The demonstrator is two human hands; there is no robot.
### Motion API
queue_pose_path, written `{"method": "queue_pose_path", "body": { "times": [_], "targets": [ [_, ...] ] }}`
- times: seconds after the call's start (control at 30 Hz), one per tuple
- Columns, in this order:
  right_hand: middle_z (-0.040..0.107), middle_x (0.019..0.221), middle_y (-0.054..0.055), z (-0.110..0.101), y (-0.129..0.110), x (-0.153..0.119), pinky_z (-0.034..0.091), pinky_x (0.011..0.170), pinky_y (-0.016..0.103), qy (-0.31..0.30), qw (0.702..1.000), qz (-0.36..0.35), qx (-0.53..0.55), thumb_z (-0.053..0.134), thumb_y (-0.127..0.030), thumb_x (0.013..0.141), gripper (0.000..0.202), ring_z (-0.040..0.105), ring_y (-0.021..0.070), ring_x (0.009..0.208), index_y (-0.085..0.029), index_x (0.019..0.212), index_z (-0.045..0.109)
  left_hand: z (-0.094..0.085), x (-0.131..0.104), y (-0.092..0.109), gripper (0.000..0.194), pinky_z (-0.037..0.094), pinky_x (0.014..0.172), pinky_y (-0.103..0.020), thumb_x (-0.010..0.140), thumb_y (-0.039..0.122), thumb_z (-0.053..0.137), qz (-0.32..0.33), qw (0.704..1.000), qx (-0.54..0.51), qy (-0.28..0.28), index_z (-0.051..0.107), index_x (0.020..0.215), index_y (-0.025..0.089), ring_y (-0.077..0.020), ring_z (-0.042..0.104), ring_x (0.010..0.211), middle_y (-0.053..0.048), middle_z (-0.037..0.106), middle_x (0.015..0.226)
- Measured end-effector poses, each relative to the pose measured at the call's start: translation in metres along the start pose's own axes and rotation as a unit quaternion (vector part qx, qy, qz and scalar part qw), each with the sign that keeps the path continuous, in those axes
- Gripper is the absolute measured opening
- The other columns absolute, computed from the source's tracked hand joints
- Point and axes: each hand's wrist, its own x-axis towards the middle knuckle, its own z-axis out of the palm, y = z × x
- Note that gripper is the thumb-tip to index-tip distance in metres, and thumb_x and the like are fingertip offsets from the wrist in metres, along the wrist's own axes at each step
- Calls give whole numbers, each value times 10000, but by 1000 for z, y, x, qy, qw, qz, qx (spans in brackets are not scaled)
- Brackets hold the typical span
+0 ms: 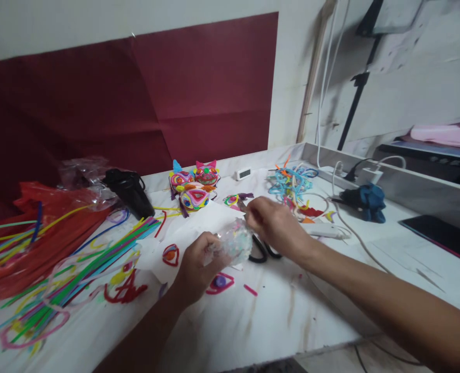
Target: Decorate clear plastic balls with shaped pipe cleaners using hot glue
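My left hand [199, 267] is closed on a clear plastic bag [235, 242] with small pale and coloured bits inside. Just right of the bag's top, my right hand [270, 223] has its fingers pinched together; what they hold, if anything, is too small to make out. Black-handled scissors [258, 250] lie on the table below my right hand. Under and beside my left hand are white paper [152, 254], a red eye-shaped piece [171, 255] and a pink one with a purple centre [219, 282].
Colourful fuzzy sticks [74, 269] and a red bag [4, 274] fill the left. Decorated faces [194, 199], a small white display [243, 174] and tangled sticks [292, 181] stand behind. A glue gun [325, 230], cables and a dark phone [440, 235] lie right.
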Motion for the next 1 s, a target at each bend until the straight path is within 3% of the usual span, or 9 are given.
{"method": "queue_pose_path", "body": {
  "times": [0.1, 0.27, 0.37, 0.53, 0.8, 1.0],
  "targets": [
    [545, 634, -11, -10, 4, 4, 364, 541, 228, 3, 999, 7, 32, 513, -131, 815, 97, 496, 108, 558, -168, 737, 559, -1, 0, 2, 174, 383, 643, -239, 750, 259, 646, -7, 1000, -10, -2, 487, 757, 189, -126, 462, 687, 27, 471, 725],
    [609, 892, 62, -19, 1, 6, 446, 670, 265, -106, 986, -115, 63, 456, -146, 883, 192, 574, 140, 762, -159, 1004, 606, -3, 0, 0, 180, 385, 659, -248, 772, 291, 647, -5, 1000, 2, -20, 500, 772, 186, -129, 464, 696, 24, 477, 731],
    [614, 908, 73, -21, -1, 5, 436, 676, 268, -165, 975, -151, -8, 441, -178, 920, 202, 583, 149, 803, -150, 997, 626, -3, 0, -1, 177, 382, 660, -247, 773, 291, 649, 2, 1000, 10, -28, 504, 779, 189, -130, 462, 702, 23, 482, 741],
    [621, 813, 58, -25, -6, 2, 380, 601, 286, -202, 938, -227, -167, 436, -149, 930, 195, 556, 160, 714, -132, 929, 630, -3, -1, 1, 171, 379, 658, -249, 761, 287, 638, -5, 999, 33, -37, 499, 764, 189, -134, 463, 702, 20, 480, 735],
    [592, 686, 41, -20, -11, -8, 320, 522, 318, -128, 913, -311, -233, 457, -105, 896, 203, 507, 168, 593, -148, 742, 581, 0, -1, 6, 141, 362, 637, -246, 748, 243, 624, 2, 995, 94, -34, 496, 736, 187, -130, 453, 675, 28, 484, 703],
    [569, 649, 26, -15, -11, -11, 303, 530, 300, -72, 934, -287, -201, 478, -98, 880, 225, 464, 145, 574, -160, 678, 557, 3, -5, 7, 140, 366, 642, -253, 777, 262, 623, 24, 993, 113, -35, 505, 756, 190, -135, 465, 679, 26, 506, 713]
  ]
}}
